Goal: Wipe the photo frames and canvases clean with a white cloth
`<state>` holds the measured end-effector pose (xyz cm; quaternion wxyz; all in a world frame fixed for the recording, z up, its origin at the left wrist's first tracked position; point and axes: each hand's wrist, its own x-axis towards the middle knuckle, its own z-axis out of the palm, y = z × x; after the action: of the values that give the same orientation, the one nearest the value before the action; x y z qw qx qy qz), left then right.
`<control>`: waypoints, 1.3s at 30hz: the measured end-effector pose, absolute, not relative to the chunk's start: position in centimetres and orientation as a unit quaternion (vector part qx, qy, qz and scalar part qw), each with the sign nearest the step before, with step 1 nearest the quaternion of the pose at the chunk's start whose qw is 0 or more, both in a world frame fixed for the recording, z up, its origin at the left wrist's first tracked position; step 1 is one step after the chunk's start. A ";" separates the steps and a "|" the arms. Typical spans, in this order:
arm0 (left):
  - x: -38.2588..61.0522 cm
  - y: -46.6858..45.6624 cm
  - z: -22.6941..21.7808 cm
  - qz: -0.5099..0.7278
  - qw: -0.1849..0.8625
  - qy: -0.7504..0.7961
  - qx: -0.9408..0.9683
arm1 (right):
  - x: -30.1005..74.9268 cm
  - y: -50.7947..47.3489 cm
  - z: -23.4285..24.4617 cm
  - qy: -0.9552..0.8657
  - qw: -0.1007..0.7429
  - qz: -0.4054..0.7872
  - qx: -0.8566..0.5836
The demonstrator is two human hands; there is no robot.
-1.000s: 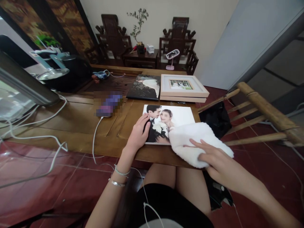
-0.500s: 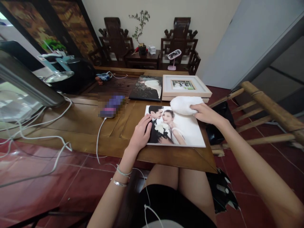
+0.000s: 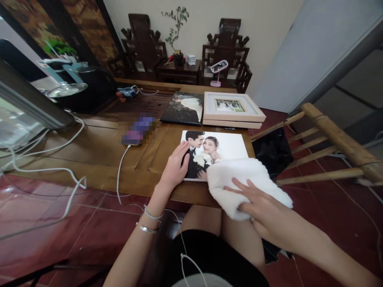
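By the near edge of the brown wooden table [image 3: 164,140], your left hand [image 3: 176,164], gripping nothing, rests on the flat oblong photo panel [image 3: 231,145], likely so it won't slide. Your right hand [image 3: 261,202] grasps the fluffy white cloth [image 3: 231,173] over the panel's near right corner.

A pale wall [image 3: 263,20] spans the top centre behind two dark carved chairs [image 3: 139,34] flanking a low dark table [image 3: 187,71], with gold-patterned dark panels [image 3: 85,20] at upper left, a blue-grey panel [image 3: 317,48] slanting through the upper right, a bamboo chair [image 3: 335,133] at right, and red floor tiles [image 3: 72,211] shining at lower left.
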<state>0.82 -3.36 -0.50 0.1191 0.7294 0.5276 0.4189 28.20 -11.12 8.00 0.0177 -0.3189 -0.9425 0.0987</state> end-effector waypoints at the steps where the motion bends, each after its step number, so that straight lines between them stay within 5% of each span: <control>1: 0.8 -3.3 -0.5 0.418 0.120 0.527 0.730 | 27.9 -10.8 8.1 -0.941 0.013 0.104 -0.322; 13: 0.6 -3.4 -0.6 0.413 0.131 0.526 0.732 | 21.4 3.5 8.0 -0.917 0.027 0.027 -0.397; 20: 0.7 -3.3 -0.6 0.407 0.131 0.531 0.731 | 20.5 -3.8 5.6 -0.932 0.029 -0.009 -0.360; 27: 0.7 -3.3 -0.7 0.413 0.133 0.527 0.731 | 23.8 -11.9 6.7 -0.944 0.037 0.112 -0.308; 39: 1.0 -3.8 0.2 0.430 0.112 0.527 0.725 | 21.0 0.6 7.0 -0.911 0.030 0.008 -0.411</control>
<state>0.98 -3.76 0.17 0.1122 0.7247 0.5270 0.4296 20.97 0.61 6.99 0.0301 -0.4111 -0.9111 0.0076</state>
